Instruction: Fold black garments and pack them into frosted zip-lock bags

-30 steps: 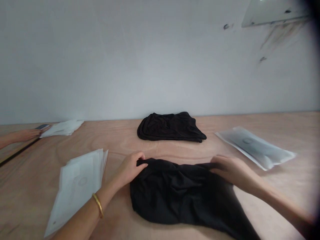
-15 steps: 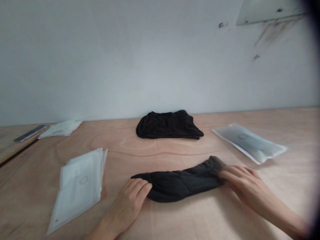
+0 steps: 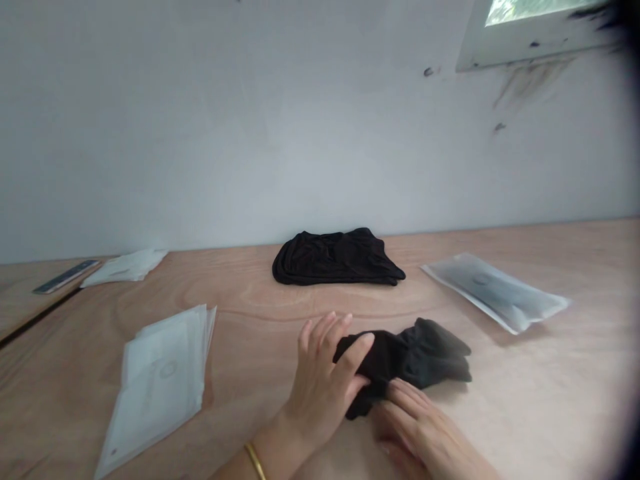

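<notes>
A piece of black stretchy cloth [image 3: 423, 360], bunched at its middle, lies on the table in front of me; its exact kind does not show. My left hand [image 3: 320, 380] grips its left end, thumb over the top and fingers along the far side. At the near edge, my right hand [image 3: 417, 423] has its fingers curled in against the fabric, fingertips partly hidden. The cloth's right end spreads loose past both hands. Further back by the wall rests a folded stack of similar black cloth [image 3: 335, 260].
Several frosted plastic bags [image 3: 160, 373] lie stacked at the left. Another frosted bag [image 3: 495, 290], with something dark inside, is at the right. White packets [image 3: 125, 267] and a dark flat strip [image 3: 67, 277] lie back left, near a gap in the tabletop [image 3: 40, 317].
My left hand has moved right and my right hand has come left and nearer. The black cloth, stretched out lengthwise before, is now bunched between them. The view has tilted slightly up.
</notes>
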`<state>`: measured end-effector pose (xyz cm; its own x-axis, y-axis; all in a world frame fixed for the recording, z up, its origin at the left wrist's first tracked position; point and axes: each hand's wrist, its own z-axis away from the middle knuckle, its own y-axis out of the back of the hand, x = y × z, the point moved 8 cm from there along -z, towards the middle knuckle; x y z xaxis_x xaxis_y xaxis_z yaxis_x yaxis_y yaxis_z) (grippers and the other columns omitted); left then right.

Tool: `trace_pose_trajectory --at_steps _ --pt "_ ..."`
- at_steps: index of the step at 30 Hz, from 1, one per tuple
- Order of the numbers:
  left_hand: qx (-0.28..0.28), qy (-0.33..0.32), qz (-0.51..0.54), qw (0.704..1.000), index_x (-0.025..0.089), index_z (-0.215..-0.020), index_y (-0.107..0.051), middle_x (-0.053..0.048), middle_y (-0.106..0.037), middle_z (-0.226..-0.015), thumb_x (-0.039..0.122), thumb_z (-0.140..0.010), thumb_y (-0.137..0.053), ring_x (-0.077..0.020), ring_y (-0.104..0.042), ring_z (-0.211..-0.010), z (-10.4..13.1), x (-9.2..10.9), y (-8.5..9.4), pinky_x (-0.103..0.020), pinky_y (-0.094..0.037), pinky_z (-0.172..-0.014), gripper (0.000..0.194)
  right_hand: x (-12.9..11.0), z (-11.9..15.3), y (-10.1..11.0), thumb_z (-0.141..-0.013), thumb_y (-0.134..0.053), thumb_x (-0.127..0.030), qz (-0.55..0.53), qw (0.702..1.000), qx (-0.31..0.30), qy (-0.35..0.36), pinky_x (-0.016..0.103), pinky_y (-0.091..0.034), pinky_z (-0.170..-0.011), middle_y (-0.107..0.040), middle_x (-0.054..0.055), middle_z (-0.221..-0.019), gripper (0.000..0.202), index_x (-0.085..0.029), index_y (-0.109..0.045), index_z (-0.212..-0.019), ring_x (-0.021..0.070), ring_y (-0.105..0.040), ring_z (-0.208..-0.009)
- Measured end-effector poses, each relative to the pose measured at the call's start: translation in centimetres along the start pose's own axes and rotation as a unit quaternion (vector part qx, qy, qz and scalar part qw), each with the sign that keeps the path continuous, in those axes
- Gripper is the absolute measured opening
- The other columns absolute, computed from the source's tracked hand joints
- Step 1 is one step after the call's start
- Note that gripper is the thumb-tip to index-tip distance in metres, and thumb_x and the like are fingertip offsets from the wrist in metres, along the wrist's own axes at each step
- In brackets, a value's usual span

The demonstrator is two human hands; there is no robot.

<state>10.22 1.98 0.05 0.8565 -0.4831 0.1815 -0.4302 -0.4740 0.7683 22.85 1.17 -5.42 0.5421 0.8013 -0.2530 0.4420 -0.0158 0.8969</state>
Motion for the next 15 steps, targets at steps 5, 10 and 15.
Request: trace_pose_trajectory --at_steps 5,10,15 --pt "-0.147 0.280 0.208 0.925 0.022 -0.133 -0.038 -0.014 -0.053 -0.131 0.016 -0.065 -0.076 -0.0304 -0.051 -0.119 0.6 -2.8 -6.4 -0.045 -0.042 -0.099 0.078 1.3 2.4 2.8 -0.082 -0.062 -0.028 0.024 0.990 0.131 -0.044 0.030 -0.056 -0.070 -0.070 0.009 -0.098 0.027 -0.021 -0.058 -0.107 0.0225 -0.067 -0.086" --pt "-0.163 0.435 0.489 0.738 0.021 -0.111 -0.042 -0.007 -0.061 -0.105 0.025 -0.071 -0.066 -0.0208 -0.061 -0.091 2.6 -1.2 -6.1 -0.031 -0.051 -0.072 0.047 0.8 0.9 2.5 -0.075 -0.063 -0.022 0.038 0.992 0.120 0.015 0.041 -0.048 -0.086 -0.069 0.011 -0.113 0.054 -0.018 -0.053 -0.127 0.0282 -0.064 -0.099" --pt "-0.217 0.456 0.655 0.562 0.021 -0.105 -0.054 -0.008 -0.064 -0.092 0.064 -0.084 -0.044 -0.0229 -0.065 -0.079 5.6 1.5 -6.0 -0.033 -0.052 -0.059 0.049 0.6 0.8 3.5 -0.083 -0.063 -0.028 -0.148 0.985 0.085 0.017 0.042 -0.051 -0.086 -0.071 0.008 -0.111 0.045 -0.026 -0.055 -0.128 0.0282 -0.066 -0.097"
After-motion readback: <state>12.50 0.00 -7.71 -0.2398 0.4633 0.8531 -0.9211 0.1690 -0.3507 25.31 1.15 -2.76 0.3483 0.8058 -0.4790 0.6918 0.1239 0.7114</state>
